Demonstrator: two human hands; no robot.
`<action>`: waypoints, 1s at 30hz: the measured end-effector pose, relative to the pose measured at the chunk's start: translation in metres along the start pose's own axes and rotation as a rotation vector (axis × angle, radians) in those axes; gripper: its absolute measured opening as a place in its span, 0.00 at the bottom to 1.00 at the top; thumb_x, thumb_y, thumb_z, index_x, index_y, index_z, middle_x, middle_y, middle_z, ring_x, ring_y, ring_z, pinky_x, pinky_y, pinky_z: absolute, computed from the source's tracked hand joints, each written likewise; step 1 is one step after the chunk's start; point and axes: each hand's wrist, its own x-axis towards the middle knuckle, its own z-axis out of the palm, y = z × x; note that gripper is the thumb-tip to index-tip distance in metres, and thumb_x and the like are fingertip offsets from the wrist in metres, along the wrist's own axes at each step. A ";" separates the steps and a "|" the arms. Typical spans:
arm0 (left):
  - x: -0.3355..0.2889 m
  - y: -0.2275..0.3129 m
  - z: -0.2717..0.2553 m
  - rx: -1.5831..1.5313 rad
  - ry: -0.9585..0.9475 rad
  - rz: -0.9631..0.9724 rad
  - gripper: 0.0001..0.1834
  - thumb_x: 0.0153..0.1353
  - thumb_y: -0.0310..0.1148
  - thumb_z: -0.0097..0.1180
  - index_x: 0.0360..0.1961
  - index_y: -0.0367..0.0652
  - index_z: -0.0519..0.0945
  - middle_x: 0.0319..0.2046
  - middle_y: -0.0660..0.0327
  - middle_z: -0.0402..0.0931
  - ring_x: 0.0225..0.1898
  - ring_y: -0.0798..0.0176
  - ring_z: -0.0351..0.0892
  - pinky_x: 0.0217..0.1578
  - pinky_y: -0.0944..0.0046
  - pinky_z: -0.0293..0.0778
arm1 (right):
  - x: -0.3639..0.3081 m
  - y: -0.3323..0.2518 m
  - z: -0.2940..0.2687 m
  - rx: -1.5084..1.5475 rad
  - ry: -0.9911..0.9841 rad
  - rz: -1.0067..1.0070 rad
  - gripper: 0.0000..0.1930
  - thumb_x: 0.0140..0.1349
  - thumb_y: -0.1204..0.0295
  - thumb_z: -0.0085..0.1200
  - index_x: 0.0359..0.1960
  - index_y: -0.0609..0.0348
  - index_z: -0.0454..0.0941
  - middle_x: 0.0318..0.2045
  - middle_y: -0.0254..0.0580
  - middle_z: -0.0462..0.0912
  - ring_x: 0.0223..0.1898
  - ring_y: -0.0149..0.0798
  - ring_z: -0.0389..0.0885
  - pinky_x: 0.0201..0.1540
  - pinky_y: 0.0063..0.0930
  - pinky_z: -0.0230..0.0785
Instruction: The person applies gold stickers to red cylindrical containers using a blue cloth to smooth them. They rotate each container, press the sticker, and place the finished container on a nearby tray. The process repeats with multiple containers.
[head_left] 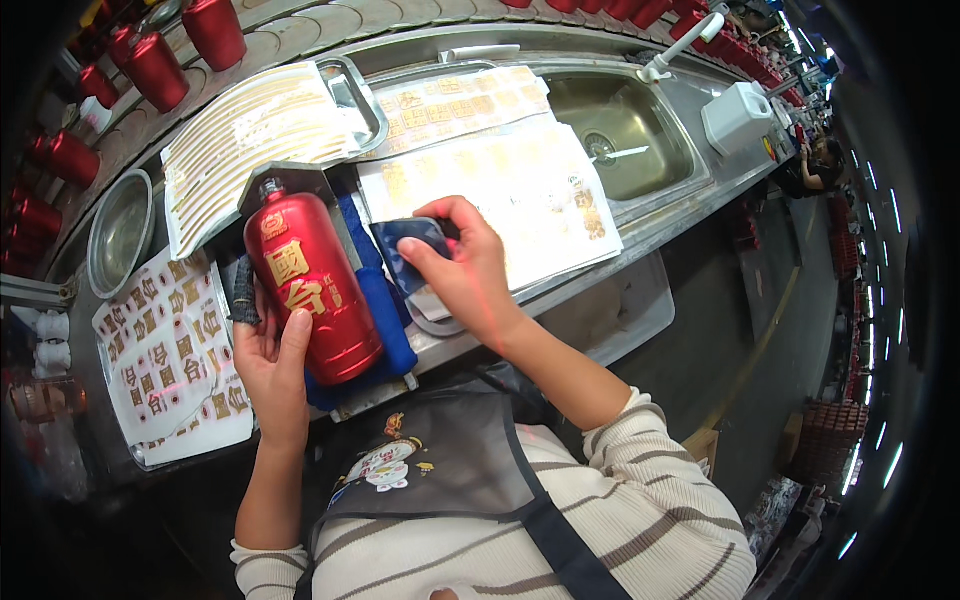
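Observation:
A glossy red bottle (318,300) with gold lettering and a dark neck lies tilted in a metal cradle (310,180) padded with blue cloth (385,315). My left hand (272,365) grips its lower left side, thumb on the front next to the gold characters. Just right of the bottle, my right hand (468,270) pinches a dark blue flat piece (408,250), which looks like a flexible scraper. The scraper is apart from the bottle's surface. My left fingers are partly hidden behind the bottle.
White sheets of gold decals (490,190) lie right of the cradle, more decal sheets (165,350) at left. Behind are a sheet of curved strips (265,130) and a metal bowl (122,235). A sink (625,130) and white jug (738,118) stand right; red bottles (155,72) line a conveyor.

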 end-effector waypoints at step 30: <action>0.038 0.036 -0.032 0.210 0.053 0.325 0.21 0.71 0.29 0.44 0.61 0.28 0.70 0.62 0.45 0.72 0.67 0.53 0.69 0.69 0.54 0.61 | 0.073 -0.092 -0.229 -1.129 0.096 0.054 0.12 0.50 0.67 0.59 0.26 0.67 0.79 0.20 0.42 0.79 0.24 0.31 0.76 0.30 0.28 0.69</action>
